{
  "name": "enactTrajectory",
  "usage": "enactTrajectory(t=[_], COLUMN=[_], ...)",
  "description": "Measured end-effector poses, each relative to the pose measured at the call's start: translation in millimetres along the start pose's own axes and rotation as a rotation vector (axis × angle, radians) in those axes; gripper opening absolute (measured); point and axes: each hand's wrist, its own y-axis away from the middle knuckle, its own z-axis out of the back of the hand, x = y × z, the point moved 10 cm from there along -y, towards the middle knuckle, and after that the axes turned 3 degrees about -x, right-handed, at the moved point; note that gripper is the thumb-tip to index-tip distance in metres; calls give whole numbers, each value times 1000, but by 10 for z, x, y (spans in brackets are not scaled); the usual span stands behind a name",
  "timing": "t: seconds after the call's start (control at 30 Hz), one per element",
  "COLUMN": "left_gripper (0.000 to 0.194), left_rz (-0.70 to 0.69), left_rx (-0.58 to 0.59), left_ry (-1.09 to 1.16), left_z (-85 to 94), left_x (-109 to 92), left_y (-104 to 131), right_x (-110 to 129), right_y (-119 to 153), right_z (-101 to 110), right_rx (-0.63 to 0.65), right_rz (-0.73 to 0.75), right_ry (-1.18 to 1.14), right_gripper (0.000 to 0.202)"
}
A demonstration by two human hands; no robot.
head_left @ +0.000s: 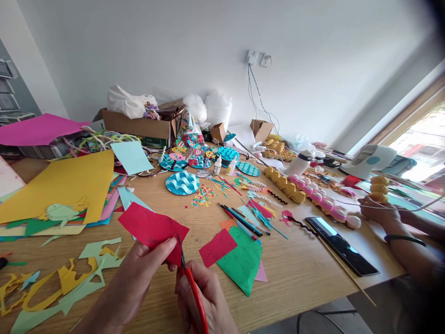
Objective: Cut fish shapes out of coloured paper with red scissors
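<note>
Head view gives us pencil lines on the red paper (144, 225), but we cannot read any word in them; on the two small white bottles (217, 165) farther away, the markings are also too small for us to read. With our left hand (144, 266) we pinch this red paper by its near edge, the thumb pressed flat on top and the fingers under it, so it is held above the near part of the table, a little left of the middle. Our right hand (205, 297) is closed around the red handles of the scissors (194, 292), and their blades meet the right part of the paper; how wide these blades stand apart, we cannot tell. To the right, a smaller red piece (218, 247) lies partly over a green sheet (245, 264), with pens (243, 220) just beyond. On the wooden table (288, 278) we see cut scraps (76, 278) at the near left, a large yellow sheet (69, 181) behind them, and a black phone (340, 246) at the right. Another person's hand (378, 213) holds a yellow-brown bumpy piece (378, 189) at the far right. A cardboard box (135, 124) stands against the pale wall (174, 46), where sockets (251, 57) carry hanging cables.
</note>
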Motion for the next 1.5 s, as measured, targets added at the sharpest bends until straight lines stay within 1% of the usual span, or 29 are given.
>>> enactTrajectory(t=[0.2,0.5,0.73,0.87,1.03,1.1,1.23,1.5], left_gripper=[16,13,20,19,20,20,19,18], left_rz=[19,34,23,36,42,41,53,48], left_rx=[8,22,51,0,-86,-66,30,60], left_ry=[20,19,-2,28,36,13,-6,-28], left_z=[-1,-21,4,46,103,96,53,67], left_x=[26,48,83,89,87,103,159,152], left_y=[3,19,11,6,0,-5,-17,-18], right_x=[12,-52,-27,22,12,-20,-47,-32], right_y=[10,9,27,100,96,65,24,61], right_z=[-47,-19,15,14,3,-3,6,34], right_rx=[63,25,-3,3,20,32,34,23], right_rz=[-6,-29,-46,-98,-93,-68,-13,-37], right_ry=[-59,-58,-20,-7,-11,-8,5,55], right_gripper=[66,68,68,67,66,67,68,66])
